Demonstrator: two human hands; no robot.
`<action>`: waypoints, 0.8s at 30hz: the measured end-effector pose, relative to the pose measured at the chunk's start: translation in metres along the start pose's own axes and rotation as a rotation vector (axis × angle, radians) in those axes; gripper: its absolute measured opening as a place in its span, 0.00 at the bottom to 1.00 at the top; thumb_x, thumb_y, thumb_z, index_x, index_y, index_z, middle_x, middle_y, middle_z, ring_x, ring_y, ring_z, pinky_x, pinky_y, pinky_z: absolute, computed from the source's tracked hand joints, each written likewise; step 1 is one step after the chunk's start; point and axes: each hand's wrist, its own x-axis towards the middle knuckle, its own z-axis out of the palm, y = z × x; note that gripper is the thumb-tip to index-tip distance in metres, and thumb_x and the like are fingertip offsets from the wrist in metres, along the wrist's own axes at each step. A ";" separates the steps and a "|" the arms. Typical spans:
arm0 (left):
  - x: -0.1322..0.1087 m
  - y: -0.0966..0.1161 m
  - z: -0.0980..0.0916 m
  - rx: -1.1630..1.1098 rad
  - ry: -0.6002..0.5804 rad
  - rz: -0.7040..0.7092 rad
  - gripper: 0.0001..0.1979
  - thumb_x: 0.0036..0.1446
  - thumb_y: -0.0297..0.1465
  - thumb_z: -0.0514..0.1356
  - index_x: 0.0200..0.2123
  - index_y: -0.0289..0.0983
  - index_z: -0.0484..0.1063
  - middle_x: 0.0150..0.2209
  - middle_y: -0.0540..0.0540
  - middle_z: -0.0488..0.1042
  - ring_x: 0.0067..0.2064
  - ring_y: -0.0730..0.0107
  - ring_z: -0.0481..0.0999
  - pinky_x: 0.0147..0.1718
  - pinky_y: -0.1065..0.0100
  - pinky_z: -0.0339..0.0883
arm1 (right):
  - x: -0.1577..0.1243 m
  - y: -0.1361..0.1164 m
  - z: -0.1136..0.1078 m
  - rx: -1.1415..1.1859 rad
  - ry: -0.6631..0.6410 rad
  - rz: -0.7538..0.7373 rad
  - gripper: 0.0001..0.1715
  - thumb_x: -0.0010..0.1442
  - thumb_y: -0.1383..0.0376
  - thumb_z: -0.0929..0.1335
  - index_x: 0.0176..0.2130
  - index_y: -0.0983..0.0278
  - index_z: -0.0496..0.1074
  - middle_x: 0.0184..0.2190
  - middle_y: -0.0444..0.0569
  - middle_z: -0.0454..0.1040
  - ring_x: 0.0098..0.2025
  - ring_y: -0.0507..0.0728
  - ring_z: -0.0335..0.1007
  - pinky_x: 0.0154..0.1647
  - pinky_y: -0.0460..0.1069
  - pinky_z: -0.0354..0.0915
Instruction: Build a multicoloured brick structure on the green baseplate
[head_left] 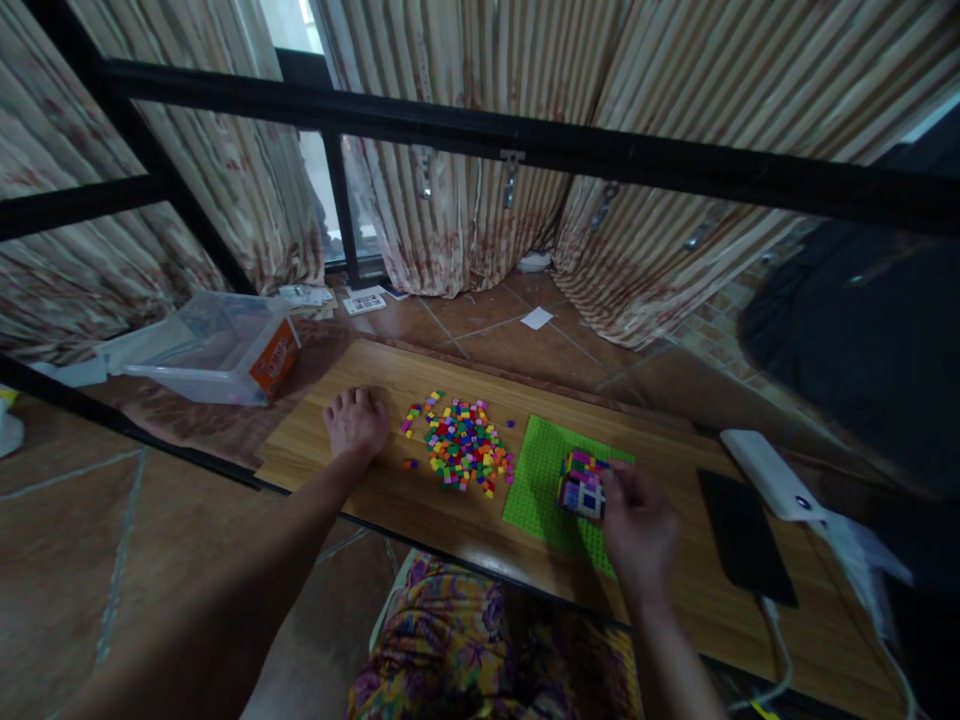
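Many small coloured bricks (466, 440) lie in a loose pile on the wooden table (435, 520). To their right is a green studded baseplate (536, 480), bearing a small multicoloured brick structure (583, 487) with a pale, window-like part on its near side. My right hand (641, 520) is at the structure's right edge, its fingers bent together against it; whether a loose brick is between them is hidden. Left of the pile, my left hand (355, 424) rests on the table top with its fingers slightly curled and apart, holding nothing.
A black phone-like slab (746, 535) with a white cable and a long white device (772, 475) lie on the table's right. A clear plastic bin (217, 350) stands at the left beyond the table. Black metal bars (480, 125) cross in front of curtains.
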 end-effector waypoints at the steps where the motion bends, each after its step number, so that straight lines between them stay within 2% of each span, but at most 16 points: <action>1: 0.000 0.000 -0.001 0.004 0.001 -0.001 0.21 0.62 0.36 0.45 0.50 0.33 0.69 0.52 0.34 0.70 0.53 0.48 0.65 0.50 0.51 0.57 | -0.006 -0.008 0.006 0.019 -0.067 -0.050 0.21 0.59 0.53 0.64 0.41 0.65 0.76 0.39 0.56 0.79 0.40 0.59 0.75 0.41 0.53 0.68; 5: 0.000 0.000 -0.003 -0.003 -0.019 -0.008 0.22 0.62 0.36 0.46 0.51 0.33 0.69 0.52 0.34 0.69 0.54 0.48 0.65 0.51 0.52 0.56 | -0.027 -0.032 0.041 -0.008 -0.381 -0.247 0.17 0.63 0.59 0.61 0.41 0.62 0.76 0.39 0.52 0.78 0.40 0.57 0.74 0.42 0.51 0.67; 7: 0.000 0.001 -0.003 -0.016 -0.038 -0.019 0.22 0.62 0.36 0.46 0.52 0.33 0.69 0.53 0.34 0.69 0.55 0.49 0.64 0.51 0.52 0.56 | -0.034 -0.039 0.060 -0.059 -0.458 -0.304 0.16 0.63 0.61 0.61 0.42 0.62 0.75 0.39 0.51 0.77 0.41 0.57 0.73 0.43 0.51 0.66; 11: 0.000 0.001 -0.003 -0.027 -0.041 -0.018 0.22 0.62 0.36 0.46 0.53 0.34 0.69 0.54 0.34 0.69 0.55 0.49 0.64 0.51 0.52 0.56 | -0.035 -0.043 0.090 -0.273 -0.485 -0.347 0.14 0.62 0.62 0.62 0.44 0.61 0.74 0.38 0.50 0.76 0.41 0.58 0.72 0.43 0.50 0.64; 16: -0.001 -0.001 0.000 -0.035 -0.005 -0.002 0.21 0.62 0.36 0.45 0.52 0.34 0.69 0.53 0.35 0.69 0.54 0.49 0.65 0.51 0.51 0.56 | -0.032 -0.041 0.106 -0.459 -0.490 -0.306 0.14 0.61 0.62 0.64 0.44 0.62 0.74 0.39 0.53 0.76 0.42 0.60 0.72 0.41 0.51 0.63; 21: -0.001 -0.002 0.001 -0.034 0.008 0.002 0.21 0.62 0.36 0.46 0.51 0.34 0.69 0.53 0.35 0.70 0.54 0.50 0.65 0.51 0.52 0.57 | -0.035 -0.039 0.111 -0.446 -0.448 -0.283 0.11 0.62 0.63 0.63 0.40 0.62 0.73 0.37 0.53 0.76 0.40 0.60 0.73 0.38 0.50 0.62; 24: -0.001 -0.003 0.000 -0.031 -0.002 0.006 0.20 0.62 0.37 0.46 0.51 0.34 0.69 0.53 0.36 0.70 0.54 0.50 0.65 0.51 0.52 0.57 | -0.037 -0.041 0.107 -0.347 -0.428 -0.310 0.11 0.62 0.61 0.62 0.37 0.61 0.72 0.35 0.52 0.77 0.38 0.59 0.74 0.38 0.49 0.63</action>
